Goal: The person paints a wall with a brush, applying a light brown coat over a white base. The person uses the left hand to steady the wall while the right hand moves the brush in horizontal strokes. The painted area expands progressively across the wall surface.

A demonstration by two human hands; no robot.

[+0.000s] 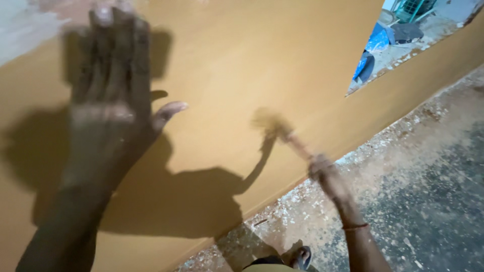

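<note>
Far left, the person's left hand [113, 100] lies flat against the ochre-painted wall [242, 55], fingers spread and pointing up, thumb stuck out to the right. Its grip is fully open and holds nothing; the palm simply presses on the paint. The skin looks dusty, and the hand is blurred. Just above the fingertips, at the wall's upper left corner, a pale unpainted patch [25, 30] shows.

Below and right of that hand, a dark shadow [166, 201] of the arms spreads over the wall.

Further right, the right hand [325, 174] has its grip wrapped tight around the handle of a paintbrush [280, 128]. The brush slants up and to the left from the fist, its bristle head touching or just off the wall near the wall's lower edge; the blur makes it hard to tell which. A red thread bracelet [355, 226] circles that wrist.

Under the hand, the grey concrete floor [428, 191] is strewn with pale flecks along the foot of the wall. A sandalled foot [301, 258] shows at the bottom edge. At the upper right, an opening in the wall [398, 35] shows blue things outside.
</note>
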